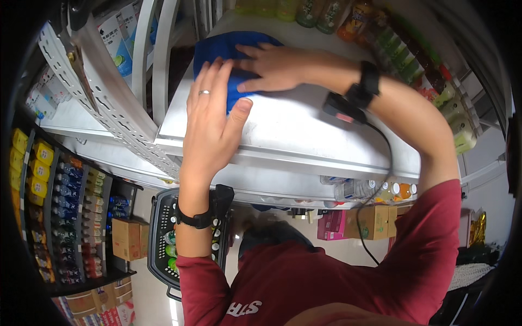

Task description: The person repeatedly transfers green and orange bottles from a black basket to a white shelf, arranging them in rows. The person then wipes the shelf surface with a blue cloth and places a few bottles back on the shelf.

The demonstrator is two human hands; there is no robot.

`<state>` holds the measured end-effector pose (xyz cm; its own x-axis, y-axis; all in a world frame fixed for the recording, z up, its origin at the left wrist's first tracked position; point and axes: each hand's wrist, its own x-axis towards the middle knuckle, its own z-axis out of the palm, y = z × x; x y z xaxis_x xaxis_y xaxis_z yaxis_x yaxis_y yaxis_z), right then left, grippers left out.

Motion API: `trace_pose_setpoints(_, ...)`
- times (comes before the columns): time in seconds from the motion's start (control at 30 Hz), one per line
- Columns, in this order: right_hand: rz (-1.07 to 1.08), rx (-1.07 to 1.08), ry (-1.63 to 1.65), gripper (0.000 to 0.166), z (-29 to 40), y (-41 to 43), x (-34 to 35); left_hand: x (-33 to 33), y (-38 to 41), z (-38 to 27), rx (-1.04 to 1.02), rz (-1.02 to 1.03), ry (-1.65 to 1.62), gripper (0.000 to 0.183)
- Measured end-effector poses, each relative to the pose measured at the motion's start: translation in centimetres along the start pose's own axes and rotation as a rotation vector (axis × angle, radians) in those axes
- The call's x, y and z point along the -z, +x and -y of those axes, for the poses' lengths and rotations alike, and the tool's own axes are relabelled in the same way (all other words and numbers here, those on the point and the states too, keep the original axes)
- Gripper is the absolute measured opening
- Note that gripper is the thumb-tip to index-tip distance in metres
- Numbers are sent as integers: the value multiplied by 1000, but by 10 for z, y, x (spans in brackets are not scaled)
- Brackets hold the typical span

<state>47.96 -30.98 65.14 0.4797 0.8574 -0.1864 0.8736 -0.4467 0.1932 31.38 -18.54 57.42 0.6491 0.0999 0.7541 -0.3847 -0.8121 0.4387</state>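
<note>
A blue cloth (212, 47) lies spread on a white metal shelf (293, 130). My left hand (212, 110), with a ring on one finger, reaches over the shelf's front edge, its fingers at the cloth's near left part and its thumb apart. Flat on the cloth's right part rests my right hand (269, 67), slightly blurred, fingers spread. Neither hand is seen to grip the cloth; what lies under the left palm is hidden. Each wrist wears a black strap with a small device, and a cable hangs from the right one.
Drink bottles (328, 16) line the back and right of the shelf. A perforated upright (110, 106) stands at the left. Below are bottles on a lower shelf (261, 179), a dark basket (157, 261) holding bottles, and cardboard boxes (126, 238). Stocked drink racks (77, 191) stand far left.
</note>
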Motion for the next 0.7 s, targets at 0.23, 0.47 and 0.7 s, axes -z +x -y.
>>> trace_pose_setpoints(0.23,52,-249,62,86,-74,49,-1,2,5,-1,60,59,100,62)
trace_pose_setpoints(0.47,333,-646,-21,93,-157,-51,-18,3,4,1,6,61,94,60)
trace_pose_setpoints(0.7,458,-746,-94,90,-198,-114,-35,-2,3,-2,-10,54,42,59)
